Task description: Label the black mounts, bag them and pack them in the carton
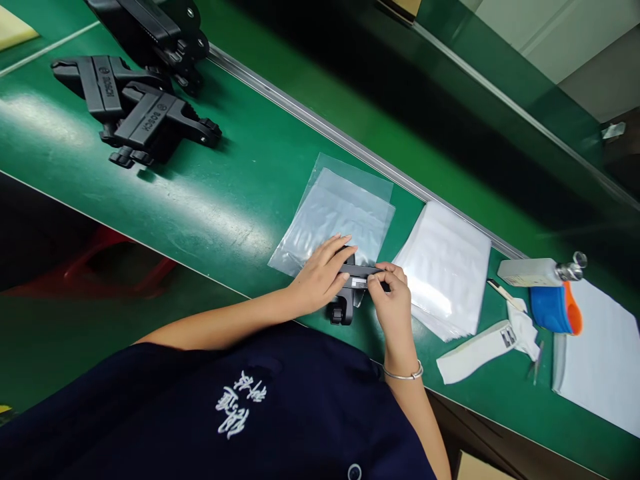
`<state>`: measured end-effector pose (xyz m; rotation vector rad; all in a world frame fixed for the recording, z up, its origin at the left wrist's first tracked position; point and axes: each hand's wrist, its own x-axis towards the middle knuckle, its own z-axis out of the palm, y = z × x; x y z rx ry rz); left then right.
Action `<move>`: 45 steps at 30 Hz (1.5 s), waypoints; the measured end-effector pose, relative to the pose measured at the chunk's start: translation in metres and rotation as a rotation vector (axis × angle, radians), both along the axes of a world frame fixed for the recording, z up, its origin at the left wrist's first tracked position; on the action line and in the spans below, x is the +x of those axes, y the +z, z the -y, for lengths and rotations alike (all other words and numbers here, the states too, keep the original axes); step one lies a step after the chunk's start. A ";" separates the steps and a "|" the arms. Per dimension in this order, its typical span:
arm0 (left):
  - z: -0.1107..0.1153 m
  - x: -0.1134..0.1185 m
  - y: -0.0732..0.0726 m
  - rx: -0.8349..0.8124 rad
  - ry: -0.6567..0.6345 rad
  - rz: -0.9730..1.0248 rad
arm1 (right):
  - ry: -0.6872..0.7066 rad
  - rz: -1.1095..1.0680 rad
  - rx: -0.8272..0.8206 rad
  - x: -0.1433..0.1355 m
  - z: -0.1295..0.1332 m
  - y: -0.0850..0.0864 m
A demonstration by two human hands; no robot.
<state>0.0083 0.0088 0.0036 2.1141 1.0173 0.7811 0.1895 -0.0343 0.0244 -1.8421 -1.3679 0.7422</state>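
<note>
In the head view a black plastic bracket (pixel 361 271) with knobs lies near the table's front edge, partly over the clear plastic bags (pixel 345 207). A small white label (pixel 359 283) shows on its side. My left hand (pixel 320 275) steadies the bracket, fingers stretched across it and thumb on the near side. At the bracket's right end, my right hand (pixel 393 293) is closed, thumb and fingers pinching by the label. The fingers partly cover the bracket, so its full shape is hidden.
Several similar black BOSCH brackets (pixel 145 120) sit at the left. Rightward lie a stack of plastic bags (pixel 445 267), a white label strip (pixel 475 353), a white bottle (pixel 530 272), a blue and orange roll (pixel 550 309) and white sheets (pixel 600 360). A metal rail (pixel 320 123) runs behind.
</note>
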 end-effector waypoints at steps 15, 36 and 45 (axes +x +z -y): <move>-0.049 -0.006 0.047 0.127 -0.634 -0.295 | 0.371 0.211 -0.095 0.061 0.013 0.018; -0.035 -0.024 0.050 0.435 -0.446 -0.482 | 0.509 0.448 0.038 0.051 0.004 0.006; -0.029 -0.055 0.003 0.174 -0.192 -0.460 | 0.352 0.499 0.426 0.048 0.055 0.026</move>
